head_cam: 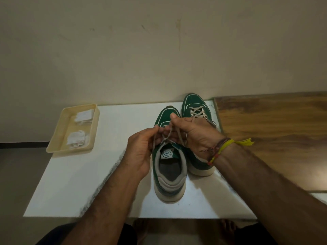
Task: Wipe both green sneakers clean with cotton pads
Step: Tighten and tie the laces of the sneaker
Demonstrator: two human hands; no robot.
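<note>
Where the white table (pixel 70 183) meets the wall, two green sneakers stand side by side, toes to the wall. Near green sneaker (pixel 169 167): heel towards me, pale sole, grey lining, round label on the tongue; its beige lace (pixel 163 138) is drawn up over the tongue. My left hand (pixel 139 152) pinches one strand of that lace between thumb and fingertips; my right hand (pixel 194 137) pinches the other strand, fingers curled (ring on one finger, braided yellow and red threads (pixel 221 149) at the wrist). Far green sneaker (pixel 194 105): just beside the first on its right, laced in a criss-cross, heel partly hidden under my right wrist. Cream plastic tray (pixel 58 137): well apart on the table's left corner, holding two heaps of white cotton pads (pixel 77 139). Wooden surface (pixel 274 129): adjoining the table on the right.
</note>
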